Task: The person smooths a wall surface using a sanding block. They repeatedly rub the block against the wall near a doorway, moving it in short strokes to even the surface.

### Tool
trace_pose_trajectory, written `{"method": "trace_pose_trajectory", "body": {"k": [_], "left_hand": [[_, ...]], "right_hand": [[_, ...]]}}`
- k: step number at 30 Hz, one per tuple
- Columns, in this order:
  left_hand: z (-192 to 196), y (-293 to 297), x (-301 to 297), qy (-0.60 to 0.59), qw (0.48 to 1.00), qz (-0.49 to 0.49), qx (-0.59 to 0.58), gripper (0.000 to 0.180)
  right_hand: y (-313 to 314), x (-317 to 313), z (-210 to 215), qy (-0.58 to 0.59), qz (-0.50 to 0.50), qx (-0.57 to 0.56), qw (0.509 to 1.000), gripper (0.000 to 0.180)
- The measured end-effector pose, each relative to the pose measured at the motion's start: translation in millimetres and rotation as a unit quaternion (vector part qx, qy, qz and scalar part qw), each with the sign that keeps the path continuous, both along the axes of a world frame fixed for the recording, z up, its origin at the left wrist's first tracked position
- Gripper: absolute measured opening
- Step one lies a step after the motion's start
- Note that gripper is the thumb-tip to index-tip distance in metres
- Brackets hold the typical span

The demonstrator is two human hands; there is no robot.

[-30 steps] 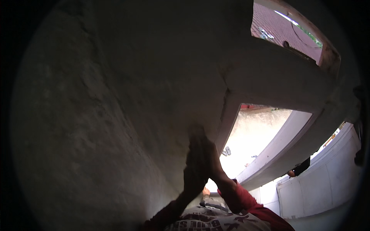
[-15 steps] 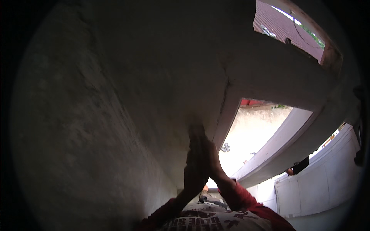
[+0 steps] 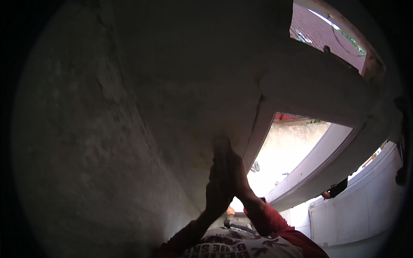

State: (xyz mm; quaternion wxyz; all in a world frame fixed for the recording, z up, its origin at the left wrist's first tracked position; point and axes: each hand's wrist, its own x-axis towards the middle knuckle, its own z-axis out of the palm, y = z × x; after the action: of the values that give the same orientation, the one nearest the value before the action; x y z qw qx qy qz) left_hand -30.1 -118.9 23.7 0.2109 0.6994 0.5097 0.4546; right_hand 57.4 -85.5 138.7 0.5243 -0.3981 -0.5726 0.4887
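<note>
My left hand (image 3: 217, 187) and my right hand (image 3: 238, 176) are raised in front of my chest. They are pressed palm to palm, fingers stretched out and pointing up and away. No object shows between them. Both are dark against the light from the doorway, so the separate fingers are hard to make out. Red sleeves (image 3: 273, 220) cover my forearms, and below the hands is my pale printed shirt (image 3: 228, 245).
A rough grey wall (image 3: 81, 163) runs along the left. Bright ground with a pair of sandals (image 3: 255, 166) shows through a doorway (image 3: 254, 142) at the right. Farther right are a white panel (image 3: 344, 210) and part of another person (image 3: 335, 189); a window opening (image 3: 327, 34) is above.
The doorway and window have shifted slightly right in the picture. My hands stay pressed together, with almost no movement.
</note>
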Motion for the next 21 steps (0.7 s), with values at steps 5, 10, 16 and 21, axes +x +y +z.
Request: {"method": "trace_pose_trajectory", "body": {"k": [5,10,16,21], "left_hand": [[-4.6,1.2,2.4,0.026,0.999,0.006,0.024,0.054],[-1.2,8.4,-5.7,-0.040,0.998,-0.027,-0.028,0.071],[-2.3,3.8,-1.8,-0.013,0.999,-0.006,-0.040,0.069],[-7.6,0.8,14.7,-0.043,0.999,0.028,0.010,0.065]], "right_hand": [[0.5,1.1,-1.2,0.044,-0.008,-0.078,0.996,0.016],[2.9,-1.1,-2.3,0.031,0.026,0.047,0.998,0.022],[6.1,-2.6,-3.9,0.111,-0.010,-0.211,0.971,0.022],[2.3,9.3,-13.9,0.036,0.002,-0.093,0.995,0.017]]}}
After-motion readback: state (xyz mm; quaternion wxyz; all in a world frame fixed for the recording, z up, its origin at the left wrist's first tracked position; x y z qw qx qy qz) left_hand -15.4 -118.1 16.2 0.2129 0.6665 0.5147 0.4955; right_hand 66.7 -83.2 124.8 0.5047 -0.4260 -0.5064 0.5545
